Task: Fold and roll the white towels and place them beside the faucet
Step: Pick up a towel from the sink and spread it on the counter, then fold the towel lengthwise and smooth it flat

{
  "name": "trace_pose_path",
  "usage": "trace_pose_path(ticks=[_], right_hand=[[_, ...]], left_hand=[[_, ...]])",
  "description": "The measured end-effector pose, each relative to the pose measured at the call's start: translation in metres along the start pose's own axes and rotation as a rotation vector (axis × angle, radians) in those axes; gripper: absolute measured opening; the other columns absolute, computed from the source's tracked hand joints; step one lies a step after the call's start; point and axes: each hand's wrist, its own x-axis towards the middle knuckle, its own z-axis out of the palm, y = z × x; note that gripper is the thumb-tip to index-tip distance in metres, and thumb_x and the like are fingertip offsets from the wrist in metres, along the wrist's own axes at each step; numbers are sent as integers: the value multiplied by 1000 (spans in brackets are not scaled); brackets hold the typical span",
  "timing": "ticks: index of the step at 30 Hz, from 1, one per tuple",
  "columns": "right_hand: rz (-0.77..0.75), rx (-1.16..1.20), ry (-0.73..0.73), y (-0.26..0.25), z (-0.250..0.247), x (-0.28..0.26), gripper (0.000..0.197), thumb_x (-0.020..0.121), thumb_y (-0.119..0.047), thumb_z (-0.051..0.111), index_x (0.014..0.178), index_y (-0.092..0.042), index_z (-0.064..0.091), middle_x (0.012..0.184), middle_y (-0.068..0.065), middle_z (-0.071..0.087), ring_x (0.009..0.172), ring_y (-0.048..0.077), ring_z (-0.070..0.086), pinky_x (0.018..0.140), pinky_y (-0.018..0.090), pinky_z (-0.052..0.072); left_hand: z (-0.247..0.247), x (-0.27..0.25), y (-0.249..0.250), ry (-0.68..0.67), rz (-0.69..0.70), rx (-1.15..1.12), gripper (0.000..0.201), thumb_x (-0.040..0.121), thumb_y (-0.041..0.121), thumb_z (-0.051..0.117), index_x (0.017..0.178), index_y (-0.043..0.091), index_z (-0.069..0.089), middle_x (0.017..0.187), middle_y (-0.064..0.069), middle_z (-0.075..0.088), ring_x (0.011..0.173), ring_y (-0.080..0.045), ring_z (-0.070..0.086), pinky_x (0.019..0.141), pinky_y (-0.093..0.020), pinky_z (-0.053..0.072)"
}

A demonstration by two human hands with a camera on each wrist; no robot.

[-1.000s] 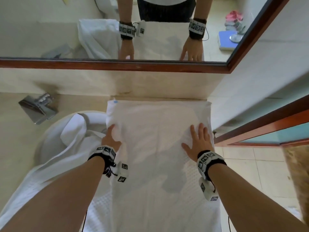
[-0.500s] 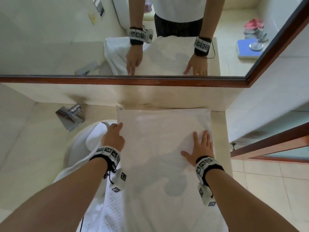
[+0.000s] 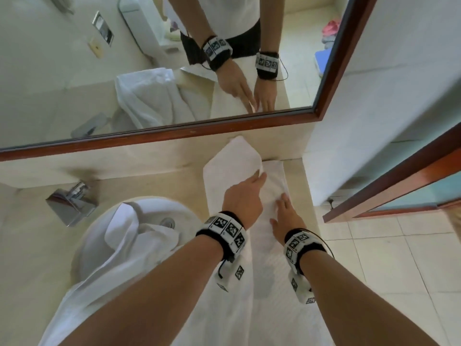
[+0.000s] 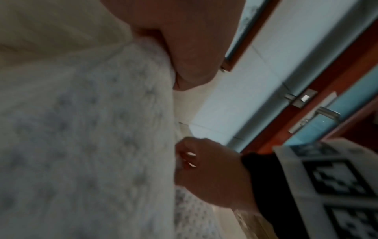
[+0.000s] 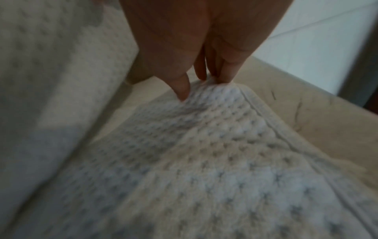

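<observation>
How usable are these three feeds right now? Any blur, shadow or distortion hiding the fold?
Head view: sharp enough, wide-angle bend along the mirror frame; arm shadows fall on the towel. Left wrist view: dim and smeared, the left hand a dark blur against the weave. Right wrist view: soft motion blur, yet the right hand fingertips show on the towel's hem.
</observation>
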Motion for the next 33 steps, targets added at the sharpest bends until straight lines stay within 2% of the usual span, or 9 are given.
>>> trace_pose_path(ticks=[2,4,7,9,14,17,20,27,33], right_hand=[[45,159,7,8,-11,1,56,100,-10,43,151,-17,22,151,14,38,124,31,53,101,42,47],[68,291,61,17,-21,3,36,103,-21,34,139,-24,31,122,17,60,98,31,62,87,43,53],[81,390,81,19,-30,4,32,105,-41,30,127,-21,41,108,14,66,87,27,65,81,41,54],[62,413,102,15,-32,4,37,103,-46,35,126,-19,45,109,11,67,89,24,65,84,40,55],[108,320,180,6,-28,11,53,91,-49,58,131,-15,49,126,4,58,114,23,56,96,38,48],[151,117,201,-8,-24,14,66,80,-55,65,130,-17,45,122,0,52,113,24,52,93,42,50],[240,215,188,-20,-22,16,48,85,-30,64,124,-15,40,116,5,54,94,27,58,79,39,53],[168,445,242,-23,-23,16,32,94,-5,41,125,-14,42,91,11,64,68,25,59,56,29,43],[324,289,173,-2,-14,20,30,96,-13,50,124,-10,42,113,12,58,87,30,61,76,40,54]], left_hand=[[16,8,20,-117,69,81,73,90,3,50,154,31,27,158,6,33,128,-21,53,101,-37,48],[32,15,28,-252,64,106,75,92,8,53,155,27,19,147,-1,48,118,-25,59,93,-40,52],[52,19,26,-325,-8,-50,70,100,31,44,155,28,1,97,-7,69,75,-23,66,66,-37,54],[62,20,19,-268,-72,-203,53,103,35,34,151,26,13,85,-6,69,67,-22,64,63,-39,55],[61,32,-23,-103,-155,-3,30,96,21,46,126,22,50,130,-4,47,114,-24,51,90,-42,49],[59,40,-55,-126,-309,165,50,92,36,56,138,29,37,141,-9,34,126,-31,40,96,-48,45],[65,41,-81,-169,-389,173,67,89,50,58,147,37,27,148,-16,22,130,-37,35,99,-51,43],[81,35,-99,-123,-334,246,72,90,37,56,153,28,23,149,-23,21,131,-39,35,101,-45,42],[72,22,-117,-250,-355,405,73,100,47,32,157,26,-8,162,-23,-1,147,-39,15,117,-51,21]])
